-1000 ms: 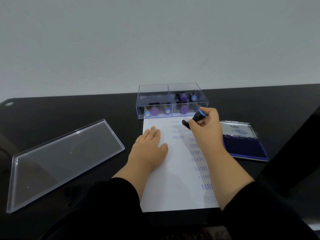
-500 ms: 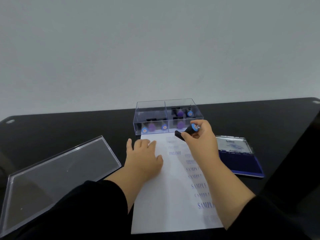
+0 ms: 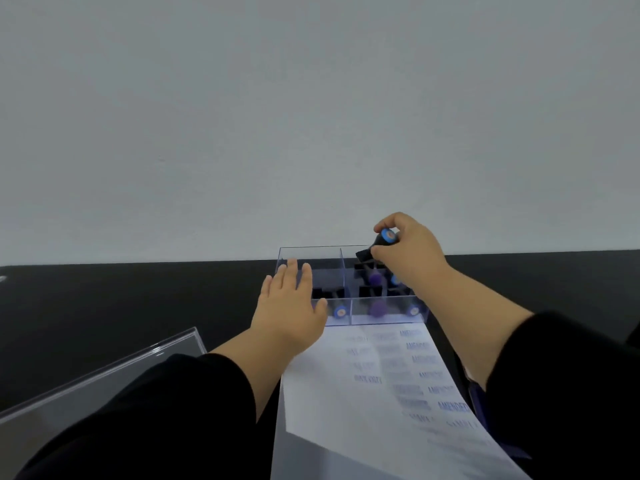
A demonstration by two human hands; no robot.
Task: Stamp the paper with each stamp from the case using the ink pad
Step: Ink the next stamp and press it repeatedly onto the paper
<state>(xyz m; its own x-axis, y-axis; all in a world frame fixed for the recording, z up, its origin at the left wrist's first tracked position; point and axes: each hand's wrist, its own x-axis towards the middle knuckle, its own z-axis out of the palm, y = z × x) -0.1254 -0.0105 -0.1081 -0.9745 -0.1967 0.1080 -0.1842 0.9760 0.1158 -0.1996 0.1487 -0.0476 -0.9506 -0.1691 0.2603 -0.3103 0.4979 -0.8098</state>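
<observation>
Right hand point(image 3: 412, 252) pinches a black stamp point(image 3: 377, 244) with a blue cap, tilted, held over the case's point(image 3: 388, 318) back right compartment. Left hand point(image 3: 289, 306) is flat, fingers straight, over the case's left half; contact can't be confirmed. Other stamps lie inside. Paper point(image 3: 349, 410) with blurred blue prints lies just before the case on the table point(image 3: 138, 299). Lid point(image 3: 104, 386) at left.

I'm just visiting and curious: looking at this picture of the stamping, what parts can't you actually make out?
Head view only:
- Ink pad: almost wholly hidden behind the right forearm.
- Stamped words on the paper: mostly blurred; only some are readable.
- Face of the stamp pinched by the right hand: too small to read.
- Stamps in the case: partly covered by the left hand.
- Clear lid: cut off by the left edge.
</observation>
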